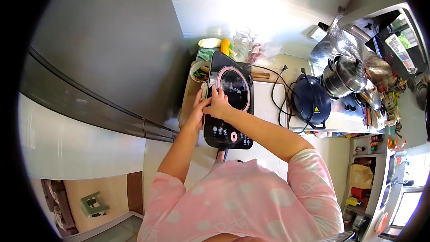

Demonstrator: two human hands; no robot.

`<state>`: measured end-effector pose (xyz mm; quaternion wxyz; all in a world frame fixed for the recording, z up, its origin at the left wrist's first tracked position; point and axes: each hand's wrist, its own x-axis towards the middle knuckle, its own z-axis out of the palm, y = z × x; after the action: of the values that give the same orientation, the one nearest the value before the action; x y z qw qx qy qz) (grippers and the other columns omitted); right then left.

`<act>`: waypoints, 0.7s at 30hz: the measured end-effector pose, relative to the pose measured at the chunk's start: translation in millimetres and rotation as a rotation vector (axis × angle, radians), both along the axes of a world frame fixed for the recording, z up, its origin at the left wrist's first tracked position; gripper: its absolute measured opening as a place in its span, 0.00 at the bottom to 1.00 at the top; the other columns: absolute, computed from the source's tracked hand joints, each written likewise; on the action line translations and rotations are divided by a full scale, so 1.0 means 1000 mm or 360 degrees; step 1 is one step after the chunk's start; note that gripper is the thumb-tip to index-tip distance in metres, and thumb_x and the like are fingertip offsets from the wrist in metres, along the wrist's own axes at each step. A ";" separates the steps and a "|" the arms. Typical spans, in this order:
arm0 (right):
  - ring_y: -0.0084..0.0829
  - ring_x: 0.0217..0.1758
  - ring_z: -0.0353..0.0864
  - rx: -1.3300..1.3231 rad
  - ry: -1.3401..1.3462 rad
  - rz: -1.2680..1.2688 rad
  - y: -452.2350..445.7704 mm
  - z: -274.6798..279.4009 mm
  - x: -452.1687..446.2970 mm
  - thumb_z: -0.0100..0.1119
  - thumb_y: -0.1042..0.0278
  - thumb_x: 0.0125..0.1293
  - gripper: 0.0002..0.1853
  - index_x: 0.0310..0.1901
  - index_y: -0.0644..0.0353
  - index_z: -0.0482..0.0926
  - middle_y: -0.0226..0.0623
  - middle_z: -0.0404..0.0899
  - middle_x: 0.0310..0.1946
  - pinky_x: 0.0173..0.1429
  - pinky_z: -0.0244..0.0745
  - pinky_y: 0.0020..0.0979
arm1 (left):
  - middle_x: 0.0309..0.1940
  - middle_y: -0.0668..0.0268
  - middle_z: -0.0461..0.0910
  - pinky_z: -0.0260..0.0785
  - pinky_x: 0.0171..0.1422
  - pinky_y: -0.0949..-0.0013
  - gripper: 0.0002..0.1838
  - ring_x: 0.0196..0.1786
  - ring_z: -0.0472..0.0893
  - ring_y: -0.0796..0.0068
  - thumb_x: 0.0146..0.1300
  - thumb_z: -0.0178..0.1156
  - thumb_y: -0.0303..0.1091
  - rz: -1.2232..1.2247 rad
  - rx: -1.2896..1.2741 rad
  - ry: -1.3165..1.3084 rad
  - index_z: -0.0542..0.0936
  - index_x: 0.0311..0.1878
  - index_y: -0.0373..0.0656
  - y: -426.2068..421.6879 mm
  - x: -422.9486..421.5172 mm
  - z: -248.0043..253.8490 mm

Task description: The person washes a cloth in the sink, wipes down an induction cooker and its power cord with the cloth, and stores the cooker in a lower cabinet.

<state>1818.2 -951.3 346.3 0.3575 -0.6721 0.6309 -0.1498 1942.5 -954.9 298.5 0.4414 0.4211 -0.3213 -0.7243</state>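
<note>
A black induction cooker (210,130) with a round pink-edged ring and a control panel lies before me, its near end reaching past the counter's front edge. My left hand (196,111) is at its left side, fingers closed beside a pale crumpled thing (204,90), perhaps a cloth; its grip is partly hidden. Over the cooker's left edge is my right hand (218,103), fingers apart and slightly bent, its thumb close to my left hand. Whether the right fingertips touch the glass I cannot tell. A bowl of cut vegetables (194,72) stands just beyond.
Behind the cooker are corn (225,46) and a glass jug (242,44). A black cable (274,96) loops across the counter beside a dark round appliance (311,101). A steel pot (344,77) stands farther right. The fridge (116,40) rises at left.
</note>
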 end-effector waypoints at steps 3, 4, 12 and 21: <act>0.57 0.71 0.55 -0.0090 -0.0204 -0.0118 -0.005 -0.027 0.000 0.69 0.54 0.46 0.49 0.69 0.65 0.58 0.55 0.51 0.71 0.70 0.58 0.45 | 0.57 0.60 0.72 0.65 0.63 0.67 0.40 0.57 0.73 0.68 0.60 0.57 0.31 -0.0003 -0.0034 -0.0038 0.52 0.75 0.49 -0.005 0.005 -0.003; 0.55 0.70 0.57 -0.0040 -0.0412 -0.0077 -0.005 -0.032 -0.006 0.69 0.55 0.47 0.47 0.68 0.64 0.60 0.54 0.54 0.70 0.70 0.59 0.43 | 0.57 0.60 0.72 0.65 0.63 0.67 0.40 0.57 0.73 0.69 0.58 0.56 0.30 0.0021 -0.0032 -0.0085 0.53 0.75 0.48 -0.008 0.008 -0.008; 0.49 0.66 0.65 -0.0385 -0.0377 -0.0681 0.028 -0.151 -0.127 0.70 0.68 0.45 0.36 0.61 0.53 0.71 0.52 0.65 0.63 0.71 0.60 0.40 | 0.61 0.60 0.71 0.64 0.65 0.68 0.42 0.61 0.72 0.68 0.51 0.54 0.29 0.0096 -0.0063 -0.0050 0.55 0.73 0.41 -0.028 0.021 -0.078; 0.54 0.74 0.49 0.0138 -0.0317 -0.0863 0.086 -0.183 -0.161 0.74 0.59 0.48 0.50 0.72 0.45 0.55 0.56 0.44 0.72 0.74 0.54 0.42 | 0.57 0.64 0.75 0.68 0.61 0.66 0.28 0.58 0.75 0.70 0.67 0.56 0.44 -0.0057 0.0001 0.0119 0.67 0.66 0.40 -0.050 -0.004 -0.098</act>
<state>1657.7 -865.4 162.9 0.3930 -0.4449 0.7552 -0.2780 1938.5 -1004.9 200.4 0.4400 0.3880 -0.3119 -0.7474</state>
